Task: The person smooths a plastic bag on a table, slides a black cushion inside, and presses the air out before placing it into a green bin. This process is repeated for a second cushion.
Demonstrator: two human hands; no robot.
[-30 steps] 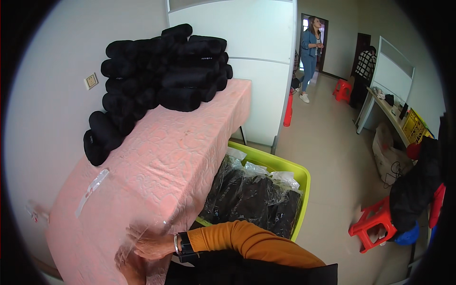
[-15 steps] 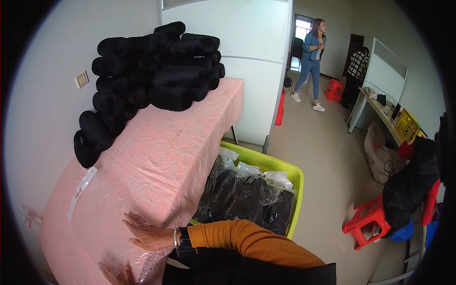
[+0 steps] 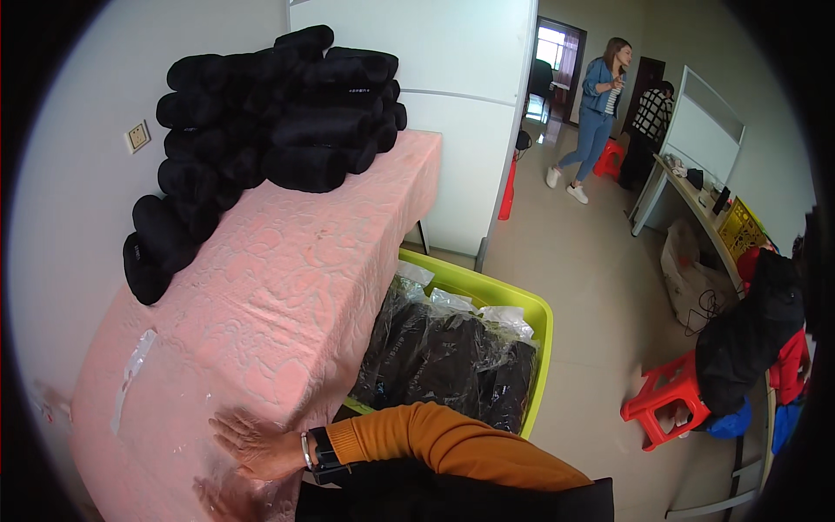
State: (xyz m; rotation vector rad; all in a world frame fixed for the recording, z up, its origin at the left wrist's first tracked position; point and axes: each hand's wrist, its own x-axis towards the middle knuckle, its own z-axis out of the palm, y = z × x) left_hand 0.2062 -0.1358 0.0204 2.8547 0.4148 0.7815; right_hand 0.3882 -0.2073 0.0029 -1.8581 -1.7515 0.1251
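Your right hand (image 3: pixel 259 447) lies palm down with its fingers spread, gripping nothing; your left hand (image 3: pixel 222 499), just beside it, is blurred, and you cannot tell whether its fingers pinch anything. Near both lies a clear plastic bag (image 3: pixel 170 418), spread on the near end of the pink-covered table (image 3: pixel 348 252). It looks thin, light and limp, likely slippery and quick to wrinkle or cling, so a pinch near the white strip (image 3: pixel 133 381) seems the surest hold. Past your fingers, bare cloth gives you room up the table until the stacked black rolls (image 3: pixel 309 168), which look soft. To your right, the table edge drops off beside the green tub (image 3: pixel 541 374) of bagged black goods; the wall (image 3: pixel 65 217) bounds your left.
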